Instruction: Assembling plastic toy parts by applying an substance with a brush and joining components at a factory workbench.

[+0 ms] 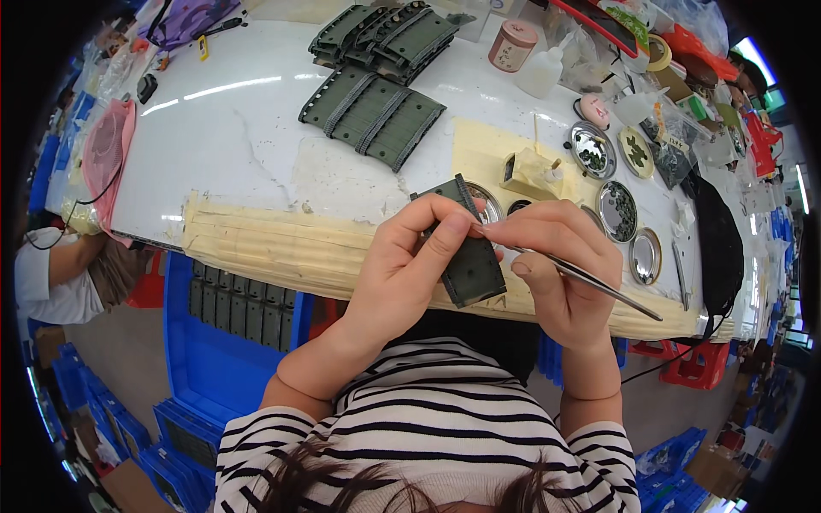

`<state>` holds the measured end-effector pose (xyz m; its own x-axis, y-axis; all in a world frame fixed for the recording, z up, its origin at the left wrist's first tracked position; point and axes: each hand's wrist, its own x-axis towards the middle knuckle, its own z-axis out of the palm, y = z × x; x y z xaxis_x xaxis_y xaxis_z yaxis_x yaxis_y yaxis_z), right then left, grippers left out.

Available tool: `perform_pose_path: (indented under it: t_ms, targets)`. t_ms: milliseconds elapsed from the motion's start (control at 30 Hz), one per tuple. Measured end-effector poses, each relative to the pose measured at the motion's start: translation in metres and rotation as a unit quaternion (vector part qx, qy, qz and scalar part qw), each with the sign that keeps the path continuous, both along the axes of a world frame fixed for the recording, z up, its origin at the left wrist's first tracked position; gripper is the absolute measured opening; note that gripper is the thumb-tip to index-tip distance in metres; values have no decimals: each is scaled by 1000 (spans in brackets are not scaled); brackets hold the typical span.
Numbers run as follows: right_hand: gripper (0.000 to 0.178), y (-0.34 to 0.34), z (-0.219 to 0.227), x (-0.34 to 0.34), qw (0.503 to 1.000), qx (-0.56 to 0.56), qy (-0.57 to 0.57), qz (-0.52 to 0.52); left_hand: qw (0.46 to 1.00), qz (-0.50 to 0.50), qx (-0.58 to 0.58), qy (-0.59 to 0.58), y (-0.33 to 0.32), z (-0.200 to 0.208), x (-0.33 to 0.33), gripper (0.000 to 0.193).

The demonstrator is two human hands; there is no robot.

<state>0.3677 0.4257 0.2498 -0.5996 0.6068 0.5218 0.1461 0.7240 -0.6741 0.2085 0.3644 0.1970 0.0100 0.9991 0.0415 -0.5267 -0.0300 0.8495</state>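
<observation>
The left hand (389, 278) has its thumb and index finger closed, gripping a dark green panel (475, 272). The panel lies right at these fingers, its long axis slanting from beyond them toward the body, lower end to the right; the left is the nearer hand. The right hand (569, 261) folds its fingers around a slim metal tool (603, 284), fingertips meeting the left ones; what they pinch there is too small to tell. Right of the fingers, a round metal dish (634, 225) holds small dark pieces; farther out, another dish (612, 160) holds green ones. Well below and left, a blue crate (201, 369) contains rows of dark panels (244, 309).
</observation>
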Motion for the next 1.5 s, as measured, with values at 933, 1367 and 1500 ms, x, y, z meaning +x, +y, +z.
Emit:
perform_pose_path:
  t_ms: [933, 1367, 1500]
  targets:
    - [15, -6, -20, 2, 993, -59, 98, -20, 994, 16, -36, -99, -1, 1, 13, 26]
    - [16, -6, -21, 1, 994, -45, 97, -25, 992, 21, -38, -115, 0, 0, 14, 27]
    - [17, -7, -20, 0, 994, -40, 97, -23, 992, 24, -43, -112, 0, -1, 15, 27]
